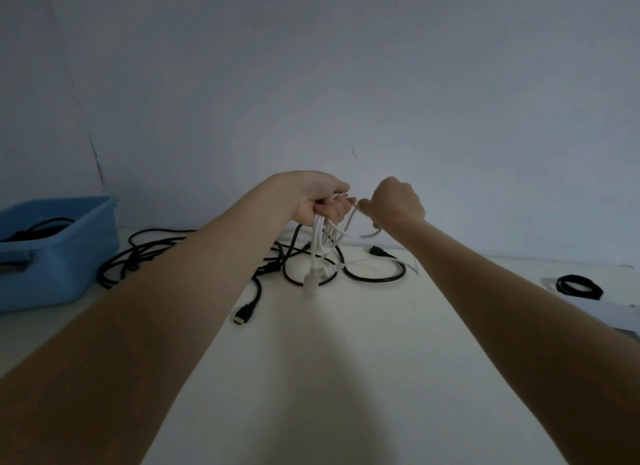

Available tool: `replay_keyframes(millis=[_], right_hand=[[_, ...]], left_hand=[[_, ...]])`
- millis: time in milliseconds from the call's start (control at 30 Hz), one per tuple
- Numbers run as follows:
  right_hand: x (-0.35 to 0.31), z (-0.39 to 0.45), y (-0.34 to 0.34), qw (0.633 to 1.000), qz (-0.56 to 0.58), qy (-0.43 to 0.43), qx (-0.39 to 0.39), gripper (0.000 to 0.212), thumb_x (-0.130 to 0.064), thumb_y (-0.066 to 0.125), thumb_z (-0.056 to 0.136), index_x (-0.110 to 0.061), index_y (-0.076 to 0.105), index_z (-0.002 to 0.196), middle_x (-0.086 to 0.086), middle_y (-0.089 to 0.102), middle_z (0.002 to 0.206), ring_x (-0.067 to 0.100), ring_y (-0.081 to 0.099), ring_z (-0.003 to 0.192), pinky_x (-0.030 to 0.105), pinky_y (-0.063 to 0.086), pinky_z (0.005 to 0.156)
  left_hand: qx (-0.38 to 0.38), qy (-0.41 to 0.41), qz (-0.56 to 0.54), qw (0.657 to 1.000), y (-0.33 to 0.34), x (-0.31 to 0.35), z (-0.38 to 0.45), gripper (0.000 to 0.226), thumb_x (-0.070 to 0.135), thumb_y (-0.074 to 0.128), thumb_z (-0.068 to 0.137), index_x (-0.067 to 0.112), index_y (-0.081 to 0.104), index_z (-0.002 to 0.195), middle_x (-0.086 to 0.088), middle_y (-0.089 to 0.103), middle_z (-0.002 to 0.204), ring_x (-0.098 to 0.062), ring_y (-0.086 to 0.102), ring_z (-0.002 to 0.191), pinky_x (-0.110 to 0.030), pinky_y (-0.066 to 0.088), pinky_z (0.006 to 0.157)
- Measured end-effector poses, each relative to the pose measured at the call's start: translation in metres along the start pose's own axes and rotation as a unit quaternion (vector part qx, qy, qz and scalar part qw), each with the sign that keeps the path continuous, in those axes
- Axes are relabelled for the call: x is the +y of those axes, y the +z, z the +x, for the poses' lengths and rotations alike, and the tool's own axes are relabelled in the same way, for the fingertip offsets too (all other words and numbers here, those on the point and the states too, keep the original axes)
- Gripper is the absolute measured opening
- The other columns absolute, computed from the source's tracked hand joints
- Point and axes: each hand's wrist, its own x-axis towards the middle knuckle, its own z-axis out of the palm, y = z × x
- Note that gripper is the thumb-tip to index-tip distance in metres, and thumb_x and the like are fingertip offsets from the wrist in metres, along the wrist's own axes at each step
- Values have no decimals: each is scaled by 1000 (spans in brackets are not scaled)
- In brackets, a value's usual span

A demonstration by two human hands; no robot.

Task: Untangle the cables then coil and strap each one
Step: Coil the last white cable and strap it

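Two hands meet above the surface (346, 360): the left hand (320, 201) grips the gathered white cable (323, 237), loops hanging straight down, while the right hand (394, 203), just beside it, pinches the loose tail. Tangled black cables (298, 274) lie beneath.

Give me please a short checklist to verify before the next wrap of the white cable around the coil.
1. Coil held firmly: ok. The left hand grips the white cable loops, which hang below it.
2. Free end under control: ok. The right hand pinches the strand beside the left hand.
3. White cable free of the black cables: cannot tell. Its hanging plug overlaps them in this view.
4. Strap ready: cannot tell. None is clearly visible.
5. Space on the table in front: ok.
6. Blue bin out of the way: ok, it stands far left.
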Motion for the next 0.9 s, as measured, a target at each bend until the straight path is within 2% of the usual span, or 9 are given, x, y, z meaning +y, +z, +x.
replay_keyframes(millis=[67, 133, 300, 433, 533, 633, 733, 800, 900], right_hand=[[-1, -1, 1, 999, -29, -11, 32, 35, -29, 61, 90, -12, 40, 68, 6, 52, 82, 25, 51, 80, 31, 38, 65], [-3, 0, 3, 1000, 23, 2, 9, 37, -22, 57, 92, -11, 36, 64, 7, 47, 73, 25, 49, 77, 31, 38, 59], [-5, -2, 1, 949, 293, 64, -93, 16, 1, 44, 90, 6, 59, 95, 17, 58, 80, 22, 53, 58, 29, 46, 58], [-8, -5, -7, 938, 330, 29, -104, 24, 7, 45, 88, 8, 65, 100, 13, 60, 76, 22, 57, 66, 35, 52, 75], [-7, -9, -12, 941, 318, -15, -110, 30, 10, 40, 86, 9, 66, 101, 11, 60, 73, 18, 56, 61, 31, 51, 67], [-1, -14, -20, 916, 358, -55, -175, 28, 14, 42, 86, 13, 62, 105, 16, 63, 74, 20, 62, 63, 25, 55, 62], [3, -22, -25, 891, 392, -67, -218, 30, 10, 52, 88, 5, 53, 117, 15, 64, 81, 17, 63, 59, 20, 52, 53], [0, -26, -20, 898, 396, -65, -183, 40, 12, 55, 85, -3, 46, 121, 14, 60, 88, 18, 60, 55, 23, 51, 47], [-3, -28, -17, 899, 419, -75, -104, 30, 7, 56, 86, -4, 45, 113, 11, 57, 88, 15, 54, 45, 20, 39, 37]], left_hand=[[-7, 4, -2, 1000, 7, -2, 2, 41, 26, 28, 104, 6, 44, 72, 1, 32, 40, -4, 25, 24, -15, 20, 23], [-4, 19, -26, 999, 14, -4, 5, 39, 25, 28, 105, 8, 42, 73, 0, 34, 40, -4, 28, 24, -13, 19, 23], [48, 47, -52, 996, 9, -9, 13, 36, 18, 31, 103, 6, 43, 72, -9, 47, 66, -11, 46, 47, -9, 27, 28], [53, 49, -13, 997, 10, -12, 20, 31, 12, 29, 102, 4, 49, 80, -15, 53, 89, -18, 56, 44, -12, 28, 25], [54, 52, -15, 997, 12, -13, 19, 31, 15, 30, 102, 5, 47, 79, -11, 52, 77, -17, 54, 47, -12, 24, 24], [68, 67, -42, 995, 5, -15, 25, 31, 16, 37, 101, 5, 50, 76, -6, 52, 56, -13, 51, 39, -11, 25, 26], [61, 85, -98, 990, 5, -13, 29, 30, 19, 41, 101, 7, 54, 77, -5, 56, 62, -16, 57, 53, -25, 48, 49], [83, 108, -125, 983, 13, -10, 28, 34, 20, 33, 102, 12, 53, 76, -5, 62, 62, -20, 59, 58, -36, 47, 62], [131, 191, -190, 954, 23, 4, 24, 30, 14, 25, 101, 14, 43, 77, -7, 60, 63, -22, 56, 56, -32, 44, 56]])
